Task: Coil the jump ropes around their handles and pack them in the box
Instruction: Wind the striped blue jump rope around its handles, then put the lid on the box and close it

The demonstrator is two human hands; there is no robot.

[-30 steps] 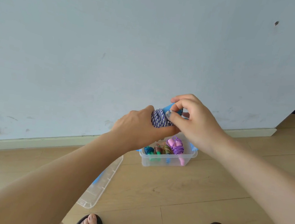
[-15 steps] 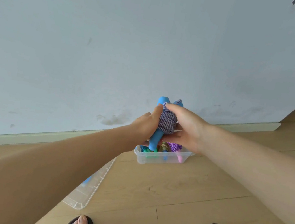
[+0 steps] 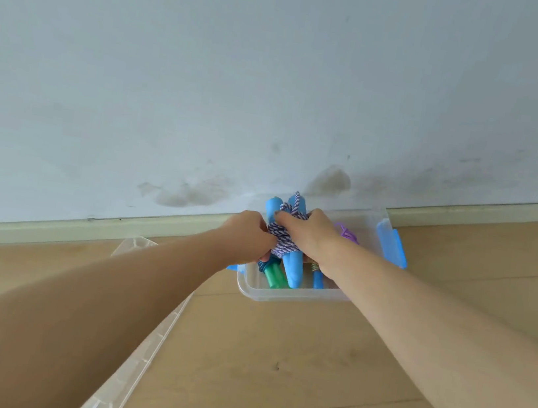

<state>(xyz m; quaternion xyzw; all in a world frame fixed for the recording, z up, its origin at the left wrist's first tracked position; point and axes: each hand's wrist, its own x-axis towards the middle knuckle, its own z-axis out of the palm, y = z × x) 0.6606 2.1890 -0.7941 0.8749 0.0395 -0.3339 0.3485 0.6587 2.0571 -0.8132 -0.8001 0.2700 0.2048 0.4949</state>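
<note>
Head view shows both hands together over a clear plastic box that stands on the wooden floor just beside the wall. The left hand has its fingers curled round the left side of a coiled jump rope bundle, and the right hand grips the same bundle from the right, with the thumb pressed on the purple-and-white cord. The two light blue handles of this bundle point down into the box, their upper ends above the hands. Inside the box lie other coiled ropes: a green handle and a purple cord are visible. The clear lid lies on the floor left of the box, partly hidden under the left forearm.
</note>
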